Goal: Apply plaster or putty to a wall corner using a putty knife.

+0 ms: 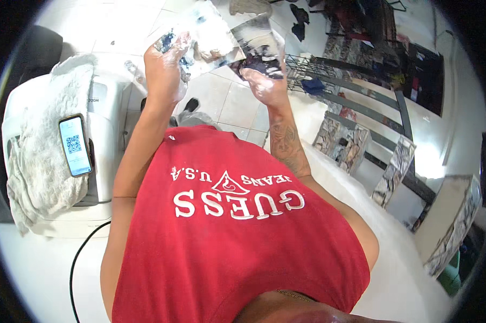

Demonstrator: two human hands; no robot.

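Note:
At the top middle my left hand (167, 67) is closed on a white, squarish piece (213, 37) streaked with blue and white paint-like matter. To its right my right hand (261, 83) grips a greyish flat piece (253, 37) with dark, blackish smears, held against or overlapping the white one. Both hands have white residue on fingers and palms. Whether either piece is a tool or a board, I cannot tell.
On the left, a phone (75, 145) lies on a pale cloth (38, 177) over a white appliance (105, 121), beside a black cable (83, 248). Tiled floor (221, 99) lies beyond. At right stand a wire rack (302, 70), dark slatted shelving (377, 102) and marbled panels (450, 226).

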